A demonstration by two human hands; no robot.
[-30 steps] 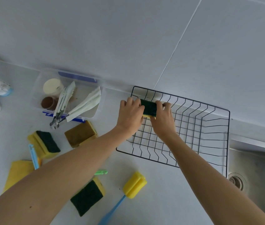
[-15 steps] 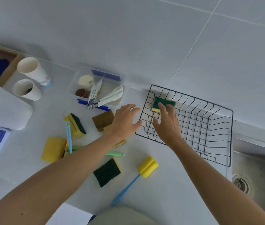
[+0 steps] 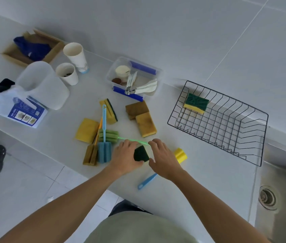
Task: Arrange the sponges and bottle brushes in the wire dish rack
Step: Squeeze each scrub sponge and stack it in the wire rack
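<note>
The black wire dish rack (image 3: pixel 254 153) stands on the counter beside the sink, with one green-and-yellow sponge (image 3: pixel 196 102) leaning in its far left corner. My left hand (image 3: pixel 125 157) and my right hand (image 3: pixel 163 159) meet at a dark green sponge (image 3: pixel 140 154) near the counter's front edge; both touch it, and how firmly each grips is unclear. A yellow-headed bottle brush (image 3: pixel 180 155) with a blue handle lies under my right hand. Several more sponges (image 3: pixel 145 124) and bottle brushes (image 3: pixel 104 149) lie loose to the left.
A clear plastic tub (image 3: pixel 153 79) with utensils stands behind the sponges. Two paper cups (image 3: pixel 76 56), a white jug (image 3: pixel 44 85), a leaflet (image 3: pixel 25 113) and a cardboard box (image 3: pixel 33 47) occupy the left. The steel sink (image 3: pixel 282 195) is at right.
Both hands left the sponge in the rack's corner and came back to the front of the counter, closing around the dark green sponge. The camera has pulled back and shows more of the counter's left.
</note>
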